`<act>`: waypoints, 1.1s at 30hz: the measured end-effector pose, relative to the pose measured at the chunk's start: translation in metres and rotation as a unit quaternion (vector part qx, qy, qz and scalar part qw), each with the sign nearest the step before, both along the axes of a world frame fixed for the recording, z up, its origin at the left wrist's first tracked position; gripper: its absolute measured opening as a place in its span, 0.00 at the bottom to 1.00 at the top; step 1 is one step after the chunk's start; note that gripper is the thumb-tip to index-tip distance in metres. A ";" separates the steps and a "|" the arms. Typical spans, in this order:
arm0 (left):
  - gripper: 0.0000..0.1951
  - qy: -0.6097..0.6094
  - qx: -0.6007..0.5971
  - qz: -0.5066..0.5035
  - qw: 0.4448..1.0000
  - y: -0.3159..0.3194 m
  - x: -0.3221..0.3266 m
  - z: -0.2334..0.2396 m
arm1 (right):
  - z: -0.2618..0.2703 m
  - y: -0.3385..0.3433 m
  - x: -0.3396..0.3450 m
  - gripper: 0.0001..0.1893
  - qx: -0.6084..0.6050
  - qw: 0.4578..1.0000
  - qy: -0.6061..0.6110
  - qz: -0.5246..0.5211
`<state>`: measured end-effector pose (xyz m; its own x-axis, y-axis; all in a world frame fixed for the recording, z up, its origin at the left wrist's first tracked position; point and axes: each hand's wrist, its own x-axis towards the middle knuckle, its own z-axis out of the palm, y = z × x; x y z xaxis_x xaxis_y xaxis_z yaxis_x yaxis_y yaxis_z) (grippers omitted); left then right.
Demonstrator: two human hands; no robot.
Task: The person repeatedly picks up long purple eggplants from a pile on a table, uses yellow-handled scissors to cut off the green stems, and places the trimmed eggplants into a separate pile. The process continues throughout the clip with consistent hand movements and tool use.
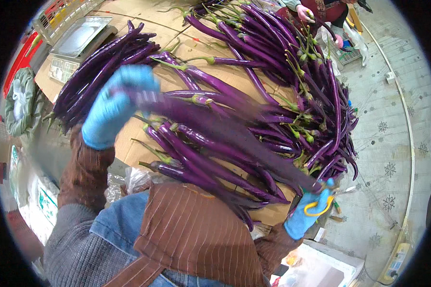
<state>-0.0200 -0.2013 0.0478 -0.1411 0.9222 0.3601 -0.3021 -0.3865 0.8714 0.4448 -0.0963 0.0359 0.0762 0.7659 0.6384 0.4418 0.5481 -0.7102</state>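
Note:
My left hand [111, 104], in a blue glove and blurred, grips one end of a long purple eggplant [222, 129]. The eggplant stretches diagonally across the view above the others. Its far end meets my right hand [305, 213], also gloved in blue, which has yellow-handled scissors [319, 207] in it. Whether the right fingers also grip that tip, I cannot tell. Beneath the held eggplant lie several loose eggplants [208, 168] with green stems, pointing towards me. Left of them rests a stack of eggplants [100, 71], close beside my left hand.
A large heap of eggplants [273, 39] covers the far right of the cardboard-topped table [143, 25]. A weighing scale [80, 37] and a plastic crate [59, 19] stand at the far left. Across the table, another person's hand [305, 13] holds a dark eggplant.

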 end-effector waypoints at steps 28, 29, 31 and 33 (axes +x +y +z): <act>0.21 0.747 -0.023 -0.008 0.665 0.223 0.019 -0.058 | -0.049 -0.024 0.007 0.19 -0.243 0.950 0.163 -0.110; 0.20 0.754 0.004 0.033 0.656 0.219 0.021 -0.046 | -0.050 -0.024 0.005 0.19 -0.248 0.947 0.169 -0.112; 0.17 0.766 0.129 0.164 0.608 0.210 0.031 -0.022 | -0.049 -0.025 0.002 0.19 -0.254 0.946 0.176 -0.099; 0.16 0.764 0.212 0.276 0.543 0.202 0.029 0.013 | -0.043 -0.025 -0.003 0.19 -0.242 0.952 0.164 -0.088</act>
